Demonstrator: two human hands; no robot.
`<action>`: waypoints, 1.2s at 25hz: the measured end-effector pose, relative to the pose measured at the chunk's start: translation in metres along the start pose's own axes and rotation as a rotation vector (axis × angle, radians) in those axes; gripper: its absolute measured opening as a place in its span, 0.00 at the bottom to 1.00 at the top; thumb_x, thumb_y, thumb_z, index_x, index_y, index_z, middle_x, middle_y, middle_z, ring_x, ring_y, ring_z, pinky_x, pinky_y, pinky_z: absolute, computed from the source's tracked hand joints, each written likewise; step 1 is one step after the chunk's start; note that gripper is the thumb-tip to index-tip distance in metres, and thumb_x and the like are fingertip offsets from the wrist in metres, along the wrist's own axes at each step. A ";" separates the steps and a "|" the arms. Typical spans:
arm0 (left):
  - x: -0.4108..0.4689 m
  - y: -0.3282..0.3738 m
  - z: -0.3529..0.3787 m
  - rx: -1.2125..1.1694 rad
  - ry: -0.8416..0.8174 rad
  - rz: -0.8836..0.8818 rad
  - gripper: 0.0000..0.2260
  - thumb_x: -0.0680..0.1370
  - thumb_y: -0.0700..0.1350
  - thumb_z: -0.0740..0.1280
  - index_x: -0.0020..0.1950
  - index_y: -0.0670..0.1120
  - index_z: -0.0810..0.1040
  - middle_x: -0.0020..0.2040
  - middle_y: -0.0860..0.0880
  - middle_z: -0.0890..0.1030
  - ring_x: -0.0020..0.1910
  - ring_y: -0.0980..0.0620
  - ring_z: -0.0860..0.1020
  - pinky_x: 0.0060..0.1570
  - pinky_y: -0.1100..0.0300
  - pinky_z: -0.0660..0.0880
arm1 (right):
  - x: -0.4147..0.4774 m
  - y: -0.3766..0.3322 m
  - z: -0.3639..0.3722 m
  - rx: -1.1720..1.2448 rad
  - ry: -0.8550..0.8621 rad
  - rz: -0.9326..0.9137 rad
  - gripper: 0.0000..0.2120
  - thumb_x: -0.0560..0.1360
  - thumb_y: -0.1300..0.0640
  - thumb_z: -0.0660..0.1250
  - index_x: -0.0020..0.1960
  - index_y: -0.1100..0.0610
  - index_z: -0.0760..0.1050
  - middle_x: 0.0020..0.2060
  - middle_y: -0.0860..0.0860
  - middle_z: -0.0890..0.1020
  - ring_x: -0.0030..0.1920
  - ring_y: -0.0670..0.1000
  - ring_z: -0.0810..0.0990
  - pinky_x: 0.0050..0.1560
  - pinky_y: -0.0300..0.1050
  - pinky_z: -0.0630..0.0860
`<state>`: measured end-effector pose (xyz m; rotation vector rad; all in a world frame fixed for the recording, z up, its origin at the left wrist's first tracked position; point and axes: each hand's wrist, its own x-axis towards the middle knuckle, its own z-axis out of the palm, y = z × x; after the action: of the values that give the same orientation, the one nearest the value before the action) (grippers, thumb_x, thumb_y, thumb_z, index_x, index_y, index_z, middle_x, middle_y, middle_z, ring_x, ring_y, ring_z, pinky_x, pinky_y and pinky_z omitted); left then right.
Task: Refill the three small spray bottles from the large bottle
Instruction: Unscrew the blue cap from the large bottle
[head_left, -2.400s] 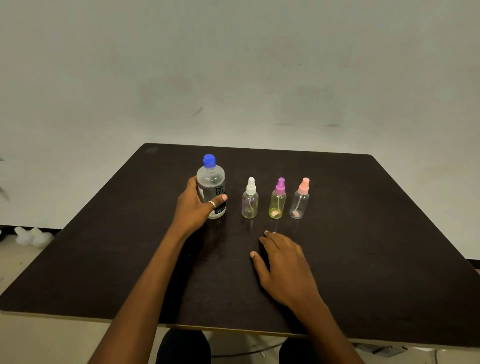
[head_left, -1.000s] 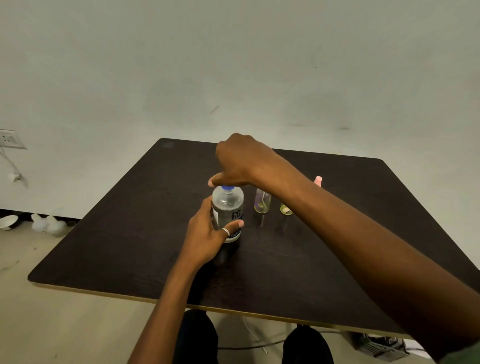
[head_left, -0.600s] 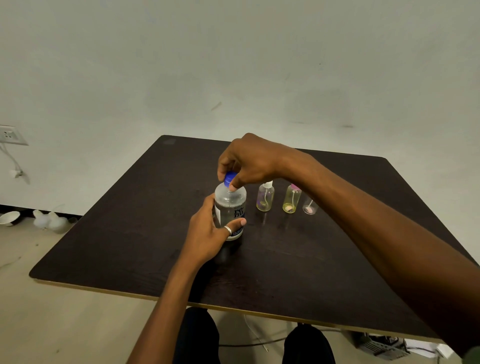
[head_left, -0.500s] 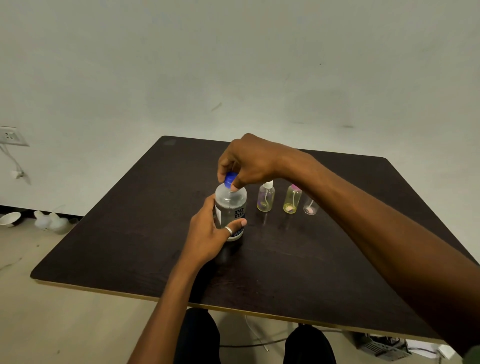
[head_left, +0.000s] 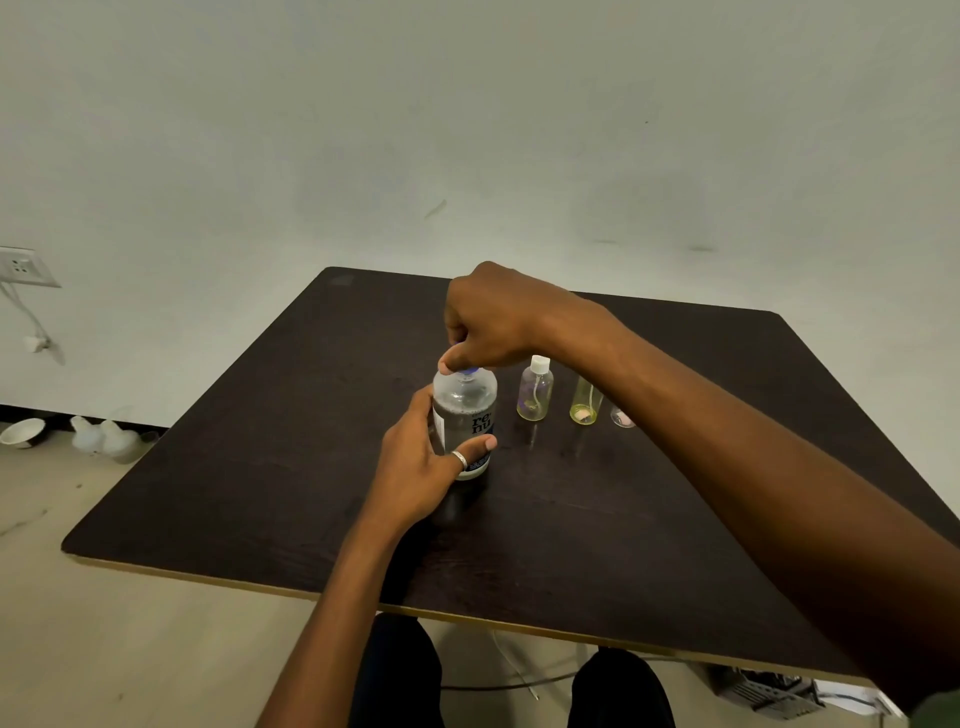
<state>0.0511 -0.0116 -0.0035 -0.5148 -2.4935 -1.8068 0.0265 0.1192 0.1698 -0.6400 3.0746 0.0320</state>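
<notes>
Fingers of the right hand curl down over the blue cap and pinch it. Half a second ago the cap showed plainly between them; now the hand has turned and only a sliver shows. The left hand still wraps fingers and thumb round the large bottle, which stands upright on the table. To its right stand the white-capped spray bottle, the yellow spray bottle and the third spray bottle; the forearm now hides the tops of the last two.
</notes>
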 end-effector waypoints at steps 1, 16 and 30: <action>0.000 0.000 0.000 0.006 0.000 0.003 0.34 0.69 0.57 0.78 0.71 0.59 0.66 0.62 0.63 0.77 0.60 0.66 0.75 0.58 0.68 0.71 | -0.001 0.001 0.000 0.015 -0.006 -0.019 0.14 0.72 0.46 0.72 0.40 0.57 0.82 0.35 0.49 0.82 0.36 0.47 0.78 0.38 0.42 0.73; -0.001 0.002 0.000 0.006 -0.005 0.005 0.34 0.70 0.55 0.78 0.72 0.58 0.66 0.60 0.64 0.75 0.57 0.69 0.74 0.56 0.71 0.70 | -0.010 0.002 -0.014 0.018 0.020 0.015 0.23 0.73 0.35 0.65 0.47 0.56 0.82 0.42 0.51 0.84 0.44 0.51 0.81 0.45 0.44 0.76; 0.000 -0.002 0.000 -0.009 -0.008 0.002 0.35 0.69 0.57 0.78 0.71 0.62 0.65 0.61 0.62 0.77 0.61 0.61 0.76 0.61 0.59 0.75 | -0.004 -0.005 -0.008 -0.005 -0.068 -0.041 0.09 0.71 0.53 0.74 0.49 0.56 0.84 0.44 0.49 0.84 0.45 0.49 0.81 0.49 0.45 0.78</action>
<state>0.0504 -0.0126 -0.0054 -0.5248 -2.4904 -1.8194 0.0321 0.1161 0.1782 -0.6870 2.9964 0.0606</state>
